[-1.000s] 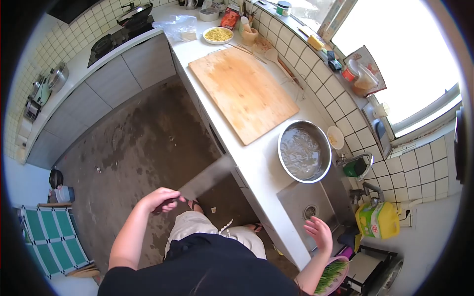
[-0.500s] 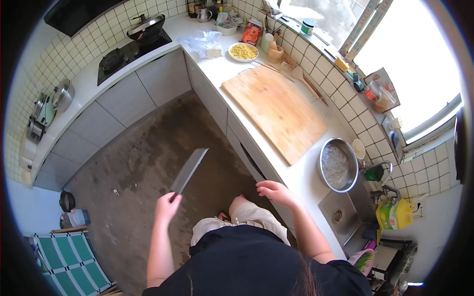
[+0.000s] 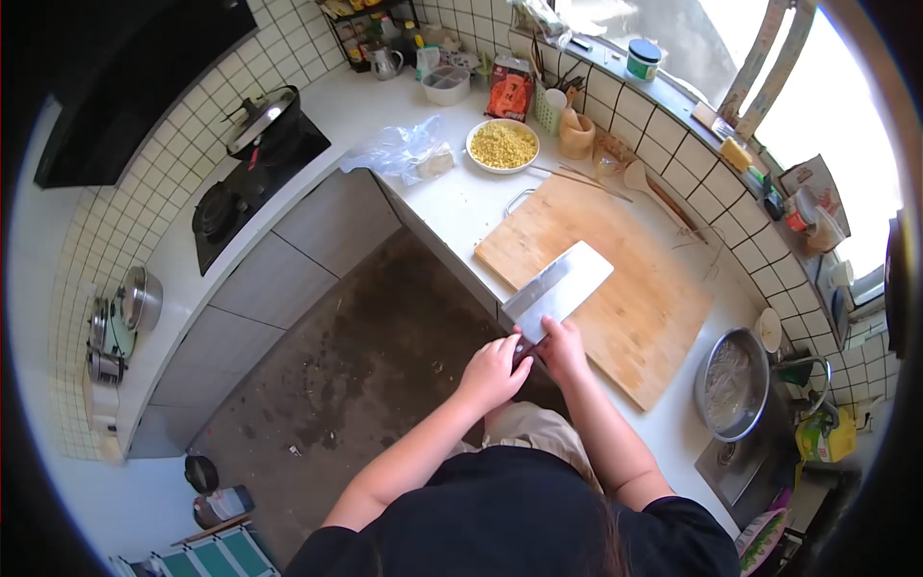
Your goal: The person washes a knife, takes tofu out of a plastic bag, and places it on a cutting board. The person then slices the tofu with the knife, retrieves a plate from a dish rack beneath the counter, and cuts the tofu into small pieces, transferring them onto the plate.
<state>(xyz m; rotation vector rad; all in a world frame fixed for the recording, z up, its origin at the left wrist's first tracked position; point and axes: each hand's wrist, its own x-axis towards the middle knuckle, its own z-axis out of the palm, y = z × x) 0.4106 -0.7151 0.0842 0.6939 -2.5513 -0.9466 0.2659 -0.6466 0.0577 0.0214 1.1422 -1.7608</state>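
A cleaver [image 3: 567, 281] with a broad, shiny blade is held in front of my body, its blade over the near edge of the wooden cutting board [image 3: 639, 317]. My left hand [image 3: 493, 371] is closed around the dark handle. At the handle end of the blade, my right hand [image 3: 561, 348] pinches the cleaver, with the thumb lying on the metal; its other fingers are partly hidden. Beyond the board stands a white bowl of yellow crumbly food [image 3: 504, 146]. A metal basin [image 3: 733, 385] holding water and something translucent sits to the right.
Chopsticks [image 3: 586, 184] and a wooden spoon [image 3: 654, 192] lie behind the board. A plastic bag [image 3: 404, 152] rests by the bowl. The sink [image 3: 735, 471] is at the right, beside a yellow jug [image 3: 829, 435]. On the left is a stove [image 3: 252, 188] with a lidded wok.
The cleaver has come up from over the floor at the left to the board's near edge. My right hand has moved in from the counter edge and now grips it too. The view has shifted.
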